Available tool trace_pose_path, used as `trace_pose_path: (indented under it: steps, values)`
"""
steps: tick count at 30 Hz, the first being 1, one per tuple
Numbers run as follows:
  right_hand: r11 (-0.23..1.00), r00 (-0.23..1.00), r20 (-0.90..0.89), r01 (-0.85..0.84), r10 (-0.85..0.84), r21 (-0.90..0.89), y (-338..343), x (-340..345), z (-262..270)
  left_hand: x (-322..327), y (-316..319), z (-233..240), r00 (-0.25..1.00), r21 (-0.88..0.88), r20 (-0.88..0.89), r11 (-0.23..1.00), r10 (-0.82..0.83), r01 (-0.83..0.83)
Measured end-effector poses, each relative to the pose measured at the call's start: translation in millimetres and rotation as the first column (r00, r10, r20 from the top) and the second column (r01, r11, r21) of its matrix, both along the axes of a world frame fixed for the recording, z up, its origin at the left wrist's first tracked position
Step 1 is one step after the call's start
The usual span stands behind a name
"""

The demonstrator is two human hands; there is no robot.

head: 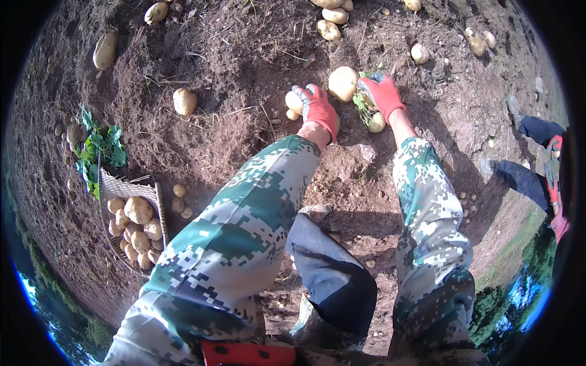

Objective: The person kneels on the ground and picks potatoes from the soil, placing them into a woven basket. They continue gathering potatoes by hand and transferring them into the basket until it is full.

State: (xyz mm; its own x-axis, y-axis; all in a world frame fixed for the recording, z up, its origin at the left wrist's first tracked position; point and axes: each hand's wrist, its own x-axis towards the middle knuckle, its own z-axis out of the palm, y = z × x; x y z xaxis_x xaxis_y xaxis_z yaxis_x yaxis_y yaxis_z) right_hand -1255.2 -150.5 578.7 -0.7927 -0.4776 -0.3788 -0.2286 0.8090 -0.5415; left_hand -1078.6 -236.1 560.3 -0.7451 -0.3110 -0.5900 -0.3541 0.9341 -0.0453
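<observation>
My left hand (316, 109), in a red glove with grey fingertips, has its fingers curled over a pale potato (294, 102); I cannot tell whether it grips it. A small potato (292, 115) touches that one from below. To the right, my right hand (380, 94), gloved alike, is bent at some green potato stems (361, 107); its fingertips are partly hidden. Between the hands lies a large round potato (343, 83). Under the right wrist is another potato (377, 122). Both sleeves are camouflage cloth.
A woven basket (160, 210) of potatoes stands at the left, beside green leaves (103, 146). Loose potatoes (185, 101) are scattered over the soil. One of my legs (329, 274) is below. At the right edge, another person (526, 183) wears dark trousers and red gloves.
</observation>
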Motion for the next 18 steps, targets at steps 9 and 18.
trace_pose_path:
  steps: [9,18]
  values:
    - [0.927,0.830,0.549,0.277,-0.097,-0.254,-3.5,-32.7,-11.6,77.2,-70.4,3.5,0.804,0.401,-0.489,0.906,0.338,-0.137]
    - [0.975,0.971,0.090,0.217,-0.221,0.053,28.8,-16.5,-24.5,127.3,-92.1,-33.8,0.304,0.765,0.434,-0.525,0.848,0.372]
